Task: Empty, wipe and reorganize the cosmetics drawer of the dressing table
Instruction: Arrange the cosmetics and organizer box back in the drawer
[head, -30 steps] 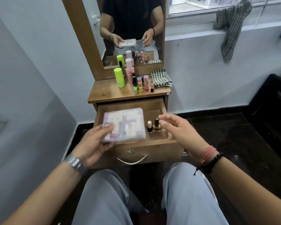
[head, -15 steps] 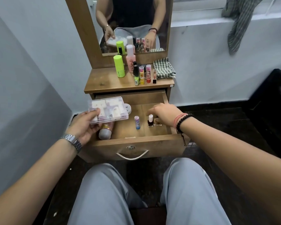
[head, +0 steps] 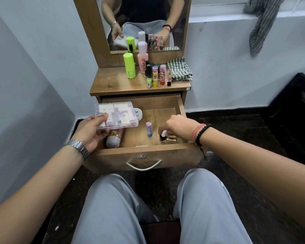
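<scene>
Your right hand (head: 177, 125) has dropped into the drawer (head: 148, 152) since a second ago, and its fingers now pinch the white cap of a dark bottle (head: 162, 137). Your left hand (head: 92, 131) still grips the clear box (head: 117, 115), now lower and over the drawer's left side. So I think you are still emptying.

Beside your right grip sits one gold bottle (head: 172, 137). To its left stands one blue tube (head: 149, 129). Under the box lie one pink bottle (head: 113, 140) and one white tin (head: 137, 113). Up top stand about nine bottles and one cloth (head: 180, 69).
</scene>
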